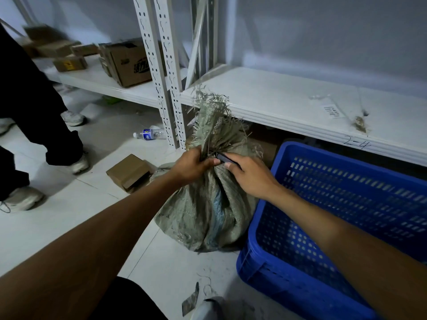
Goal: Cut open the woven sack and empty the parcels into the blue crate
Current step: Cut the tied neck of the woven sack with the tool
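Note:
A grey-green woven sack (203, 211) stands upright on the floor, its neck tied tight and its frayed top sticking up. My left hand (193, 166) grips the neck just below the fraying. My right hand (248, 175) holds a small dark cutter (225, 158) pressed against the neck, touching my left thumb. The blue crate (346, 204) sits on the floor directly right of the sack, and nothing shows inside it. No parcels are visible; the sack hides its contents.
White metal shelving (277, 105) runs behind the sack, with cardboard boxes (129, 63) on its left part. A small brown box (129, 173) and a water bottle (149, 133) lie on the floor. Another person's legs (34, 125) stand at the left.

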